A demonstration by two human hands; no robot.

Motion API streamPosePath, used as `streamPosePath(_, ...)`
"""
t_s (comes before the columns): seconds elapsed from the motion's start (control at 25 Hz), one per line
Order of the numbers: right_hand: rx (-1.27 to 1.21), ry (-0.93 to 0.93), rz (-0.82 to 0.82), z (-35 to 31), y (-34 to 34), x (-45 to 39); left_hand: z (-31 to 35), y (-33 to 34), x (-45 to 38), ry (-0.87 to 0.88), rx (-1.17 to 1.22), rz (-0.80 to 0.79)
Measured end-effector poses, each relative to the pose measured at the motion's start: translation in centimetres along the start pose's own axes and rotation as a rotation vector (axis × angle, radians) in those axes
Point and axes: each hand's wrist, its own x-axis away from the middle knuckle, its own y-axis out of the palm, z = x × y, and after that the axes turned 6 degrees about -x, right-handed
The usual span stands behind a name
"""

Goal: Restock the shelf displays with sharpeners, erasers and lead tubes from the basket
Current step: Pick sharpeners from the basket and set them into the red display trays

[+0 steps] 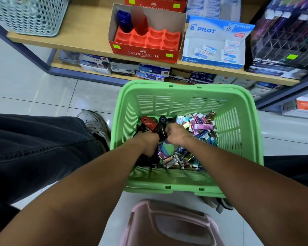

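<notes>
Both hands down in the green basket point(242, 150) on the floor. Left hand point(148, 142) curls round a red sharpener point(149, 124). Right hand point(176, 134) grips a dark sharpener point(161, 127). Loose lead tubes point(201, 127) and small packets piled in the basket's right half. On the shelf point(82, 29): Faber-Castell display box point(144, 54) with a blue sharpener point(124, 21) and a red one point(141, 24) standing in its back row; Pilot eraser box point(212, 31) just right of it, a few erasers point(209, 50) inside.
</notes>
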Motion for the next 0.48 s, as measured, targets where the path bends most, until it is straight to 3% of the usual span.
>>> streamPosePath(0.24,0.506,-0.263,-0.499,0.6,1.1,2.1,-0.6,-0.5,-0.9,-0.04,0.047,0.126)
streamPosePath(0.48,0.728,-0.305,-0.587,1.3,1.5,2.2,-0.5,0.3,-0.9,0.115,0.169,0.174)
